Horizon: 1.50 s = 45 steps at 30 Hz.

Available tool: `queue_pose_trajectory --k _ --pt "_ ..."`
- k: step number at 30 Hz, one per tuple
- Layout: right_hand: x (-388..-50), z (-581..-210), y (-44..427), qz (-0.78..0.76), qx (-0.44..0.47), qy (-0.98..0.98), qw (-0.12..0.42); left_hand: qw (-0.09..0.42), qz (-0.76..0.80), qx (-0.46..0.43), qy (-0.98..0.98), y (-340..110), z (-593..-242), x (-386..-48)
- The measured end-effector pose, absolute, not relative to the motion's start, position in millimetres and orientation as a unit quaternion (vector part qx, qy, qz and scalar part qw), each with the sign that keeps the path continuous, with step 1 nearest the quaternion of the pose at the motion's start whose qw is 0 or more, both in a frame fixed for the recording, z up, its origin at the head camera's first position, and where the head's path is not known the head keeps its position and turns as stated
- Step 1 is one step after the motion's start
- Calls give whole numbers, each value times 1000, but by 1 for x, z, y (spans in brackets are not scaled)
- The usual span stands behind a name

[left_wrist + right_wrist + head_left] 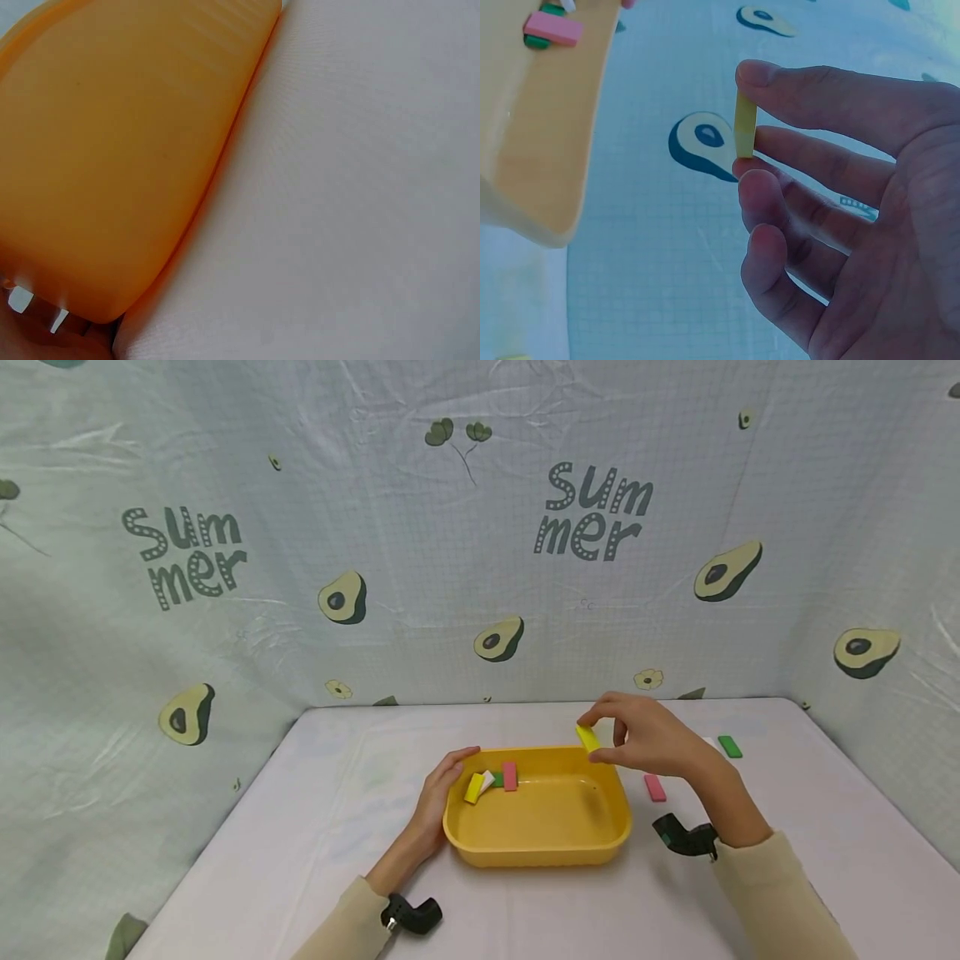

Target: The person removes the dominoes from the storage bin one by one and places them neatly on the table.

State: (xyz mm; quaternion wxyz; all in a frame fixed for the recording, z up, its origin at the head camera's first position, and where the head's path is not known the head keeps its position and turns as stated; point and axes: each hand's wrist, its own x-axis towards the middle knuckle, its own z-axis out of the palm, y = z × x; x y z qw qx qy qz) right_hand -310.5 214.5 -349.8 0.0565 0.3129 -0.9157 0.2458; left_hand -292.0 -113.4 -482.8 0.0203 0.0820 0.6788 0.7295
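A yellow block (588, 738) is pinched between thumb and fingers of my right hand (651, 735), above the back right corner of the yellow-orange bin (525, 845). The right wrist view shows the same block (745, 124) held by its ends in my right hand (855, 172). My left hand (433, 797) rests against the bin's left side, fingers at the rim. Inside the bin at the left lie a yellow block (474, 788), a white block (487, 781), a green block (498, 780) and a pink block (510, 776).
Right of the bin, a pink block (655, 787) and a green block (730, 746) lie on the white-covered table (330, 793); something white shows partly behind my right wrist. A printed cloth (420, 543) hangs behind the table.
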Motion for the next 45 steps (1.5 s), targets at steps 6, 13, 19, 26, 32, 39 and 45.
queue_pose_trajectory --k 6,13,19,26,32,39,45 --pt "-311 -351 218 265 315 -909 59 22 731 86 677 -113 -482 -291" --pt "-311 -353 235 275 310 -907 79 24 729 87 679 -111 -483 -291" --pt "-310 -355 256 258 300 -914 88 20 731 86 677 -113 -484 -290" --pt "-308 -361 281 252 270 -926 77 25 733 84 674 -113 -484 -290" --pt "-313 -375 300 249 239 -937 57 26 734 79 674 -114 -484 -290" --pt "-323 -390 315 262 202 -943 26 25 734 79 674 -113 -483 -289" --pt "-330 -402 324 257 171 -951 -21 27 733 79 675 -113 -483 -289"
